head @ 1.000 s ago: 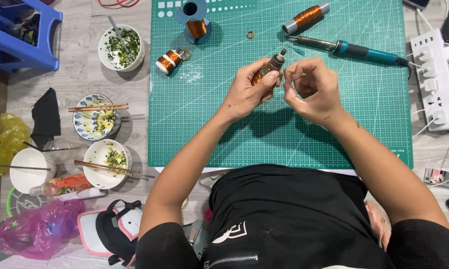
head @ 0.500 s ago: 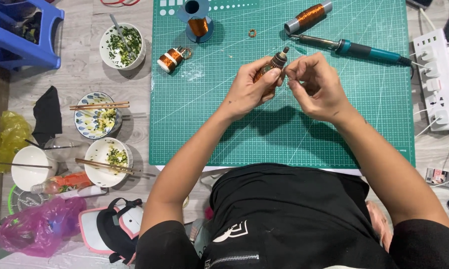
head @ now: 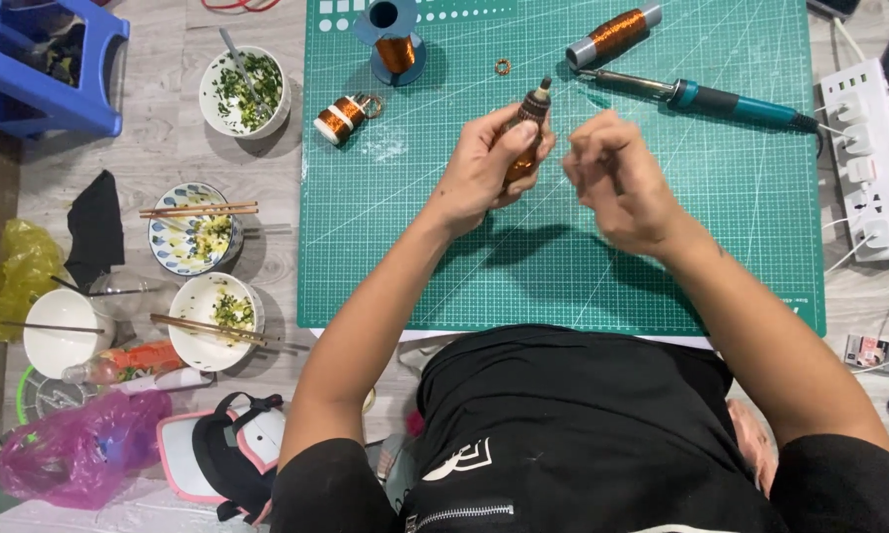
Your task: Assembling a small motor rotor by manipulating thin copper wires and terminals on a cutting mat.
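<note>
Head view: my left hand [head: 484,168] is clamped around the copper wire coil [head: 525,138], holding it upright above the green cutting mat [head: 415,247]. My right hand [head: 617,178] sits just beside it, fingers pinched together; it is blurred, so I cannot tell whether a strand runs between them. If 1 does, I judge a sharp tug could snap it or loosen the winding. The soldering iron [head: 701,96] lies near my right hand, so a careless sweep could brush its tip. The 2 loose spools, 1 lying [head: 341,118] and 1 standing [head: 393,44], could get knocked.
</note>
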